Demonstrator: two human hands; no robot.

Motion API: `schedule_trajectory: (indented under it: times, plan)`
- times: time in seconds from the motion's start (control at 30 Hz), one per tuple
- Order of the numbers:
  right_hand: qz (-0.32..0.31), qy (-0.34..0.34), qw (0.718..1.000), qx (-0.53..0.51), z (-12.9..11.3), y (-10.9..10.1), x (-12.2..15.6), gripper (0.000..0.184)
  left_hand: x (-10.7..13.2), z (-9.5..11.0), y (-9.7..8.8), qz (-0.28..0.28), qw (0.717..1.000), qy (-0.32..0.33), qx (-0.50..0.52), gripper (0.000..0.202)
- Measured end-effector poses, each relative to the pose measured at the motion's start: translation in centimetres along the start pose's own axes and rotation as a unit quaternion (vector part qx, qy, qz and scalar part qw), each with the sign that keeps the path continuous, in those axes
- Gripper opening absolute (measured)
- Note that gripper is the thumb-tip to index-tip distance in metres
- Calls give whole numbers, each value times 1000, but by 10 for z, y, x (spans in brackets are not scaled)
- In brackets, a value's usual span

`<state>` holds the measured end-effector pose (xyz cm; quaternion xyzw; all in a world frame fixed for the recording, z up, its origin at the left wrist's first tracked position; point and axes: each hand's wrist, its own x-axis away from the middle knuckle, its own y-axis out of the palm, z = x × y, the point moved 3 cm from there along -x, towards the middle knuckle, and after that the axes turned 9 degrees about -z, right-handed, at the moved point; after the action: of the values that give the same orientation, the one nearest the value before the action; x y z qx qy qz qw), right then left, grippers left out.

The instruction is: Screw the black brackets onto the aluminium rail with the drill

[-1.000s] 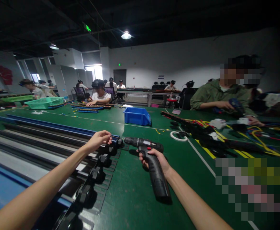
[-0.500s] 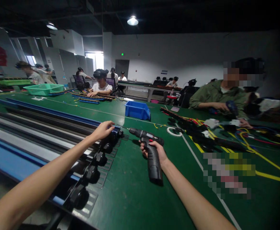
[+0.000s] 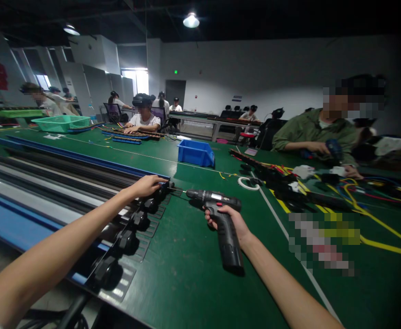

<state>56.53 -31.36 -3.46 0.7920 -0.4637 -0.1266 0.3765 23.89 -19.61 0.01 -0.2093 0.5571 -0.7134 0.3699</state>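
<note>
My right hand (image 3: 228,220) is wrapped round the grip of a black cordless drill (image 3: 217,214). Its bit points left at the end of a row of black knob-like fittings (image 3: 131,226) mounted along the table edge. My left hand (image 3: 147,185) rests on the farthest fitting, fingers curled over its top. Long blue and grey rails (image 3: 59,171) run away to the left behind the fittings.
A blue bin (image 3: 196,153) stands beyond the drill. A white tape ring (image 3: 245,183) and a tangle of black parts with yellow and red wires (image 3: 310,192) lie to the right, where a person in a green jacket (image 3: 315,135) works. A green basket (image 3: 62,123) sits far left.
The drill has shifted slightly right and levelled, its bit now lined up with the end fitting. My left hand stays on that fitting. The camera view has moved a little.
</note>
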Motion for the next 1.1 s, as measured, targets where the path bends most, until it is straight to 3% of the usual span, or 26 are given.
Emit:
schedule_trajectory:
  times: [0.1,0.3,0.83,0.97,1.1]
  plan:
    - [13,7,1000,14,0,-3,-1,28,0,0,0,0,1000,5,-7,42]
    - [-18,5,1000,22,2,-9,-4,29,-2,-4,2,-6,1000,17,-15,42]
    - [-10,2,999,45,3,-2,-11,26,-2,1,1,-4,1000,14,-2,42]
    - [-11,8,999,42,3,-4,-12,27,-4,5,-6,9,999,-31,19,46]
    - [-11,15,1000,22,3,-5,-11,28,-10,5,-6,-16,994,-106,-19,59]
